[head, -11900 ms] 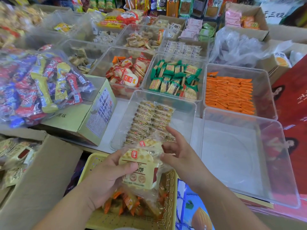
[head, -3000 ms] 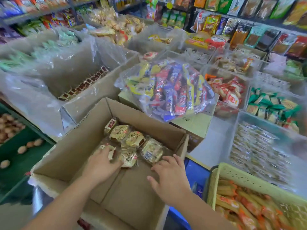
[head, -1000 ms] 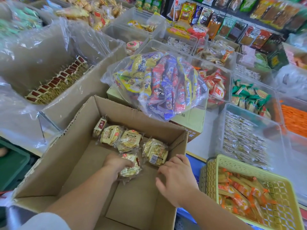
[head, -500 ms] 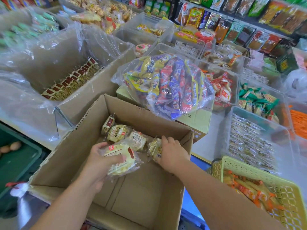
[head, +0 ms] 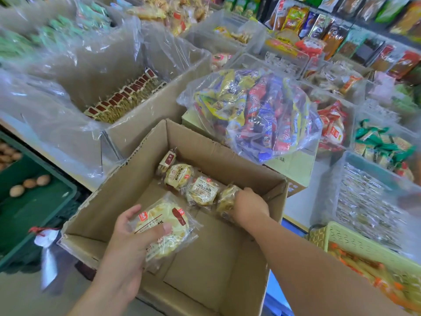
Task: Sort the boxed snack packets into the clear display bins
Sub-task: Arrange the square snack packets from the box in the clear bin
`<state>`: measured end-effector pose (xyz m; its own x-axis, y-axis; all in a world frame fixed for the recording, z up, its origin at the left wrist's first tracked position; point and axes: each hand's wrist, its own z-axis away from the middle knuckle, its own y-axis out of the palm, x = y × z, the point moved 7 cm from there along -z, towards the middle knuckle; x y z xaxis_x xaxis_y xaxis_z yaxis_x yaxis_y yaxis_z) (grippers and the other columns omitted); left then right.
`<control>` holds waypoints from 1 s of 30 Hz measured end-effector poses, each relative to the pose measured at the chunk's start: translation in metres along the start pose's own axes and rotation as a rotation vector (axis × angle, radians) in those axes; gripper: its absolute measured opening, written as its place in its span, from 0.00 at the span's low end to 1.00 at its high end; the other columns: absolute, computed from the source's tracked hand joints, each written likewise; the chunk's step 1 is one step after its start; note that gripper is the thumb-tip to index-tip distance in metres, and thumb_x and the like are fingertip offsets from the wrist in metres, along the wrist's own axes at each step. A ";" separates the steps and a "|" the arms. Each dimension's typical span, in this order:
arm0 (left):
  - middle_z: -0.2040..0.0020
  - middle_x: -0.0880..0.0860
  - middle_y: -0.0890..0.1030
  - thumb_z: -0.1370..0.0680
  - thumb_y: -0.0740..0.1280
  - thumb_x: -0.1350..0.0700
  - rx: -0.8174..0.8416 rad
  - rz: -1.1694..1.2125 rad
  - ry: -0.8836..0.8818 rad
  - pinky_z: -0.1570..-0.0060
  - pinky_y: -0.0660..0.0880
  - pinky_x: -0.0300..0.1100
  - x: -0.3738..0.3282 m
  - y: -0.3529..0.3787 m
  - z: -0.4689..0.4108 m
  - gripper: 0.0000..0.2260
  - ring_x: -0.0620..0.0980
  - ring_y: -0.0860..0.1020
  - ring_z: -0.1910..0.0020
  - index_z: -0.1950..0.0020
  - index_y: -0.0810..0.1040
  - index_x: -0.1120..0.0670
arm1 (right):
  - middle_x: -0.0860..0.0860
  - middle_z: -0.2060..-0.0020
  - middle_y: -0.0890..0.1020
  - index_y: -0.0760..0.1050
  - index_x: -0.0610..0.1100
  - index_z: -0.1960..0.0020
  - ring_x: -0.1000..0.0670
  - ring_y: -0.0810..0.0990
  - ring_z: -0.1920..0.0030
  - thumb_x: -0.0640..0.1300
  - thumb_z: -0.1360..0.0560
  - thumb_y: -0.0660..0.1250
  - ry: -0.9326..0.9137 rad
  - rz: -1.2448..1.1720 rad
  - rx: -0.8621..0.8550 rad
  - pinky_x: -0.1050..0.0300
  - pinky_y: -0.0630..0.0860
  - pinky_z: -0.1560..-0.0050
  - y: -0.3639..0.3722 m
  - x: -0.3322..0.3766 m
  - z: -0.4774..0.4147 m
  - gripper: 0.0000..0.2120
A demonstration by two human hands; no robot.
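Emptying out the cardboard box (head: 205, 270), and looking close to done: the box is standing open-topped and most of its floor is showing bare.

- Beyond the box's far wall, a clear bag of mixed snacks (head: 257, 115) is resting on a pale carton (head: 296, 167) and bulging toward the box's far rim.
- Right of the box, a clear display bin (head: 364, 161) is already holding rows of small packets. Blur is hiding how much room is left in it.
- A yellow basket (head: 355, 236) is sitting nearer, also right of the box.
- The left hand (head: 127, 254) is gripping a round biscuit packet (head: 164, 226), thumb across its face, above the box's near-left floor.
- The right hand (head: 249, 205) is curling round a second packet (head: 226, 198) at the box's far-right corner.
- Three loose packets (head: 201, 190) are lying along the far wall, left of that hand. The narrowest is sitting at the far-left end.

Judgement: five packets are waiting to go, counting the two in the hands, and none of them is in a bin yet.

The box walls are rising around both wrists, so lifts are likely needing to go upward before swinging right. The box's right wall and the basket rim are looking like the edges to clear. Open room is lying above the box's centre.
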<state>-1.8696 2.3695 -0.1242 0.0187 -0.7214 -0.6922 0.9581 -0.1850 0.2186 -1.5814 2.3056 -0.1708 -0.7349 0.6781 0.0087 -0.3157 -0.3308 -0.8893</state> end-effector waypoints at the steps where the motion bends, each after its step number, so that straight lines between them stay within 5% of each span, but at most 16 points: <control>1: 0.42 0.52 0.85 0.50 0.84 0.56 0.001 0.009 0.002 0.52 0.80 0.60 0.000 0.003 0.002 0.44 0.63 0.85 0.47 0.37 0.74 0.38 | 0.48 0.45 0.72 0.76 0.45 0.40 0.43 0.80 0.47 0.46 0.23 0.69 -0.038 -0.073 -0.036 0.53 0.77 0.51 -0.010 0.001 0.007 0.13; 4: 0.42 0.53 0.85 0.50 0.84 0.55 0.016 0.026 0.018 0.47 0.80 0.63 0.001 0.018 0.009 0.44 0.61 0.84 0.45 0.37 0.74 0.39 | 0.55 0.51 0.68 0.74 0.52 0.49 0.50 0.78 0.54 0.49 0.28 0.75 -0.235 -0.382 -0.269 0.59 0.72 0.56 -0.051 0.000 0.046 0.11; 8: 0.52 0.49 0.88 0.48 0.85 0.58 0.067 0.015 0.046 0.49 0.81 0.57 0.010 0.054 0.027 0.43 0.51 0.87 0.58 0.36 0.74 0.40 | 0.59 0.45 0.72 0.75 0.52 0.48 0.52 0.77 0.45 0.35 0.37 0.75 -0.494 -0.585 -0.661 0.61 0.75 0.47 -0.103 -0.034 0.126 0.22; 11: 0.46 0.53 0.87 0.52 0.86 0.61 0.117 -0.029 0.043 0.40 0.77 0.61 0.020 0.094 0.046 0.47 0.57 0.84 0.46 0.36 0.74 0.41 | 0.53 0.42 0.75 0.77 0.48 0.47 0.49 0.78 0.39 0.30 0.41 0.79 -0.605 -0.594 -0.834 0.54 0.77 0.42 -0.118 -0.068 0.169 0.27; 14: 0.50 0.55 0.88 0.53 0.84 0.59 0.179 -0.062 0.036 0.47 0.78 0.57 0.034 0.139 0.070 0.45 0.60 0.82 0.44 0.38 0.76 0.42 | 0.49 0.44 0.77 0.77 0.45 0.47 0.46 0.79 0.38 0.27 0.41 0.78 -0.691 -0.571 -0.913 0.53 0.78 0.41 -0.123 -0.099 0.192 0.27; 18: 0.55 0.57 0.88 0.50 0.81 0.62 0.188 -0.061 0.065 0.65 0.81 0.51 0.060 0.198 0.100 0.41 0.59 0.84 0.51 0.39 0.77 0.44 | 0.48 0.42 0.80 0.75 0.46 0.45 0.47 0.80 0.39 0.34 0.32 0.73 -0.781 -0.590 -0.913 0.54 0.78 0.41 -0.120 -0.154 0.206 0.19; 21: 0.57 0.55 0.88 0.48 0.80 0.60 0.176 -0.072 0.116 0.67 0.80 0.46 0.084 0.243 0.119 0.39 0.55 0.85 0.61 0.38 0.76 0.46 | 0.52 0.42 0.81 0.74 0.49 0.41 0.49 0.79 0.36 0.39 0.33 0.76 -0.749 -0.604 -0.866 0.51 0.78 0.40 -0.106 -0.209 0.211 0.23; 26: 0.55 0.55 0.88 0.53 0.83 0.66 0.186 -0.140 0.166 0.55 0.82 0.55 0.137 0.318 0.140 0.46 0.58 0.86 0.61 0.38 0.75 0.46 | 0.60 0.50 0.84 0.82 0.51 0.41 0.53 0.80 0.46 0.46 0.38 0.75 -0.546 -0.691 -0.798 0.53 0.77 0.43 -0.087 -0.309 0.220 0.25; 30: 0.56 0.50 0.88 0.44 0.85 0.68 0.185 -0.280 0.239 0.66 0.82 0.45 0.174 0.369 0.149 0.41 0.51 0.86 0.62 0.38 0.74 0.44 | 0.63 0.52 0.84 0.77 0.63 0.40 0.62 0.81 0.51 0.59 0.35 0.72 -0.367 -0.875 -0.540 0.64 0.77 0.52 -0.066 -0.374 0.218 0.23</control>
<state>-1.5557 2.0764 -0.0614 -0.1489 -0.4548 -0.8781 0.8684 -0.4848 0.1039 -1.4166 1.9315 -0.0154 -0.5466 0.2712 0.7922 -0.5774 0.5632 -0.5912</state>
